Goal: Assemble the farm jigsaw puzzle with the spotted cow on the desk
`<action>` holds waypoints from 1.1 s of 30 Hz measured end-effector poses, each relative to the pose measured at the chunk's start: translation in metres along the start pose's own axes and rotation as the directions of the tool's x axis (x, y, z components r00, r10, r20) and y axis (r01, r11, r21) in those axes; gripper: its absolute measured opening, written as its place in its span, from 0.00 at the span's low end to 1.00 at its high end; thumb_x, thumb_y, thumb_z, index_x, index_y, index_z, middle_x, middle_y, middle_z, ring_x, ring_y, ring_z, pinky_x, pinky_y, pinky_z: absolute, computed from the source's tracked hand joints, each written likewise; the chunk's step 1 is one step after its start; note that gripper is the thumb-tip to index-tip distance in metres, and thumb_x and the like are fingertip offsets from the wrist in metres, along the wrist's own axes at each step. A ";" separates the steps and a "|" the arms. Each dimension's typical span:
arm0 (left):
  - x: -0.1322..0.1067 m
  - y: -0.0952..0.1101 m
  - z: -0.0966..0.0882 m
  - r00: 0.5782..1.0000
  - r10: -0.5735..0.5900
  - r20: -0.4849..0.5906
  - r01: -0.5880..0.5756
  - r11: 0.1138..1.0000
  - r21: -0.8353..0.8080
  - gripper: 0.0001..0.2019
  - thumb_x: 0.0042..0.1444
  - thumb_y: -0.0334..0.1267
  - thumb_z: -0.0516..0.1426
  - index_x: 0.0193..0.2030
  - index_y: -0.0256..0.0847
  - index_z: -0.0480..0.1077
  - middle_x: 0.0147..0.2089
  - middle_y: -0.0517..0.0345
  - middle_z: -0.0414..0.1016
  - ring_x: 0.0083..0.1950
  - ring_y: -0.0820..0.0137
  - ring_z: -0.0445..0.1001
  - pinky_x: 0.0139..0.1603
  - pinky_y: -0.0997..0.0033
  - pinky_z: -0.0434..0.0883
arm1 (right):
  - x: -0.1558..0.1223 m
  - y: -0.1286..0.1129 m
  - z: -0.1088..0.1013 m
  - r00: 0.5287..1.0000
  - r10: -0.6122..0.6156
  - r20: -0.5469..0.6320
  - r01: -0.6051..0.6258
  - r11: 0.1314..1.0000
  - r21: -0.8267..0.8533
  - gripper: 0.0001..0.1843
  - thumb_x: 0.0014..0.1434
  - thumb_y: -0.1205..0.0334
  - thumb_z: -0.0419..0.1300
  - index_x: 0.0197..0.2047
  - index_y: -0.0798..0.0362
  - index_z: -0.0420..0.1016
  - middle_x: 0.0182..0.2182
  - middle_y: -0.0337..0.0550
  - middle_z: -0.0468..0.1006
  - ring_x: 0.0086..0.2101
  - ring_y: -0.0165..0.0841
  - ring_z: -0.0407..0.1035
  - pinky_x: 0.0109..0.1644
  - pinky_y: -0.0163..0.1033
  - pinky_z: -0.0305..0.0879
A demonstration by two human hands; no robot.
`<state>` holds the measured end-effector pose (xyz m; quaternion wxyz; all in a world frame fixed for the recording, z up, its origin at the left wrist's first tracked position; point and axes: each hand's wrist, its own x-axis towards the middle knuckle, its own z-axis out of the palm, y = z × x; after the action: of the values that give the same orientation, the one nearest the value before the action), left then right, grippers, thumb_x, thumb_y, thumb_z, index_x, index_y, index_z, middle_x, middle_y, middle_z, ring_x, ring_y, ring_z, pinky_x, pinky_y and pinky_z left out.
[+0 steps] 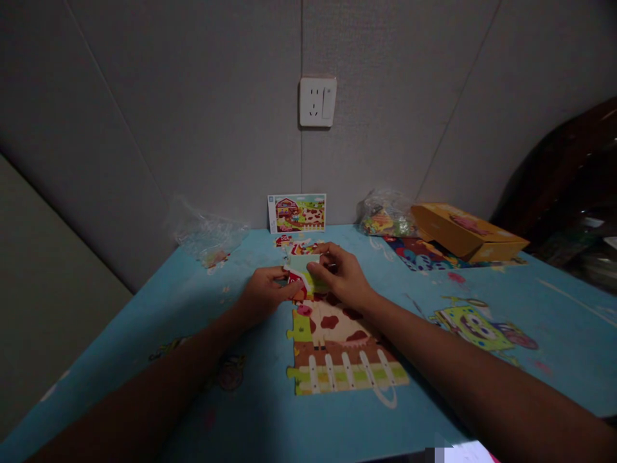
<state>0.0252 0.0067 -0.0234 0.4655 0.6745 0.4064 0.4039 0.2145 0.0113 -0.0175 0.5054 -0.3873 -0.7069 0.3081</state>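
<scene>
A partly joined jigsaw puzzle (335, 347) lies flat in front of me, showing a brown-spotted cow and a white fence, with knobs along its left edge. Just above its upper left part, my left hand (267, 292) pinches a red and green puzzle piece (297, 286). My right hand (344, 273) closes thumb and fingers at a pale blue and green puzzle piece (308, 265) right beside it. Whether these two pieces are joined I cannot tell. More puzzle pieces (303, 248) show behind the hands, partly hidden by them.
A picture card (299, 213) of the farm scene leans against the wall. Clear plastic bags lie at back left (209, 231) and back right (387, 215), the right one holding pieces. An orange box (467, 231) rests on a dark blue picture sheet (409, 253). The blue tablecloth (202, 321) has cartoon prints.
</scene>
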 end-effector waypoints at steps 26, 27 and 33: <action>-0.004 0.016 -0.002 0.983 -0.182 -0.020 0.183 0.982 0.045 0.13 0.45 0.42 0.63 0.35 0.36 0.75 0.18 0.65 0.71 0.12 0.80 0.56 0.12 0.80 0.50 | 0.000 0.002 0.007 0.997 0.083 -0.003 -0.082 0.987 0.135 0.15 0.52 0.56 0.63 0.41 0.52 0.67 0.19 0.27 0.62 0.21 0.26 0.57 0.26 0.33 0.54; -0.003 0.016 -0.002 0.983 -0.184 -0.016 0.184 0.981 0.054 0.13 0.44 0.42 0.63 0.35 0.37 0.75 0.18 0.65 0.72 0.12 0.81 0.55 0.12 0.79 0.50 | 0.000 0.002 0.008 0.996 0.081 -0.024 -0.078 0.988 0.130 0.15 0.51 0.57 0.63 0.41 0.52 0.67 0.19 0.27 0.61 0.21 0.26 0.57 0.26 0.33 0.54; -0.002 0.014 -0.004 0.985 -0.174 -0.001 0.173 0.979 0.107 0.14 0.45 0.46 0.62 0.32 0.36 0.72 0.17 0.65 0.70 0.12 0.81 0.56 0.11 0.80 0.50 | -0.001 0.001 0.007 0.993 0.118 -0.031 -0.113 0.985 0.128 0.16 0.51 0.55 0.63 0.41 0.52 0.68 0.20 0.28 0.62 0.21 0.27 0.57 0.26 0.33 0.53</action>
<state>0.0228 0.0026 -0.0098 0.4640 0.6619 0.4829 0.3368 0.2081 0.0106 -0.0213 0.5238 -0.4007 -0.6526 0.3732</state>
